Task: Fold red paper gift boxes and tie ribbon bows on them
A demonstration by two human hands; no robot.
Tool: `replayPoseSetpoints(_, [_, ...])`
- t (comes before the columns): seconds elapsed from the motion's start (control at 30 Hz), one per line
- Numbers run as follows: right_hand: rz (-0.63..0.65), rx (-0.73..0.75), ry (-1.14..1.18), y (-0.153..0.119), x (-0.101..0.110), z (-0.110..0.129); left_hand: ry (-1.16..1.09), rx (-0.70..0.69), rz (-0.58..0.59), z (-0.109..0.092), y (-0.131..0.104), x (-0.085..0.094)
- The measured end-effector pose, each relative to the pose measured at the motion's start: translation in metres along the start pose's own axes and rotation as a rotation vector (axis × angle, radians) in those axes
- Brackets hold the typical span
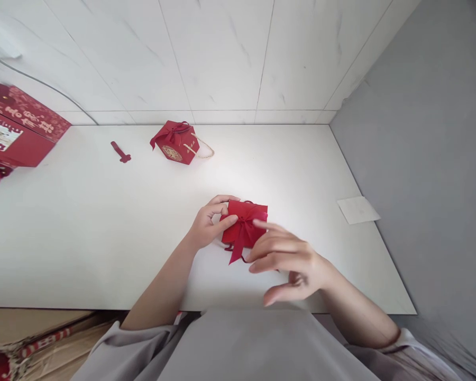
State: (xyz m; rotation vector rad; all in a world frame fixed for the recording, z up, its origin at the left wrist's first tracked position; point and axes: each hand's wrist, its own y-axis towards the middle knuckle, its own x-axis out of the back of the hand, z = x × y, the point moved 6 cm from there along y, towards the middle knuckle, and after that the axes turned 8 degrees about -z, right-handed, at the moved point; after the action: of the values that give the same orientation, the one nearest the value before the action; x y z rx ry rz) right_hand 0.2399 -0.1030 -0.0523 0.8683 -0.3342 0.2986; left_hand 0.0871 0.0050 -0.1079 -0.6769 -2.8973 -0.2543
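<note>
A small red gift box (230, 234) tied with a dark pink ribbon bow (243, 222) rests on the white table in front of me. My left hand (212, 222) grips the box by its left side, the thumb lying on top near the knot. Over the box's lower right side is my right hand (287, 259), with fingers spread and nothing held in them. Its index fingertip is close to the bow's right loop; I cannot tell whether they touch. Dark cord shows at the box's top and bottom edges. The fingers hide part of its right side.
A red hexagonal box (178, 143) with a bow and gold rope handle lies farther back. Left of it is a dark red strip (121, 152). Larger red boxes (27, 127) stand far left. A white paper (358, 210) lies by the grey wall (428, 159) at right.
</note>
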Motion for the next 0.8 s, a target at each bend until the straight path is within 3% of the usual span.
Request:
replayPoseSetpoints(0.07, [-0.176,-0.117,-0.033,0.000,0.016,-0.011,-0.082,0.043,0.033,0.003,0.000,0.000])
replayPoseSetpoints(0.17, [-0.361,-0.475,-0.080,-0.008,0.032,-0.041,-0.134,0.072,0.043,0.005,0.000,0.000])
replayPoseSetpoints(0.23, [-0.353,-0.680,0.007,-0.014,0.028,-0.060,-0.143,0.073,0.047,0.005,0.000,-0.001])
replayPoseSetpoints(0.33, [-0.292,-0.821,0.167,-0.019,0.017,-0.075,-0.136,0.075,0.043,0.004,0.001,-0.001])
replayPoseSetpoints(0.57, [-0.182,-0.824,0.332,-0.016,0.004,-0.076,-0.078,0.055,0.012,0.003,0.000,-0.001])
replayPoseSetpoints(0.8, [-0.231,-0.758,0.263,-0.016,0.009,-0.077,-0.036,0.005,-0.011,0.003,0.000,-0.004])
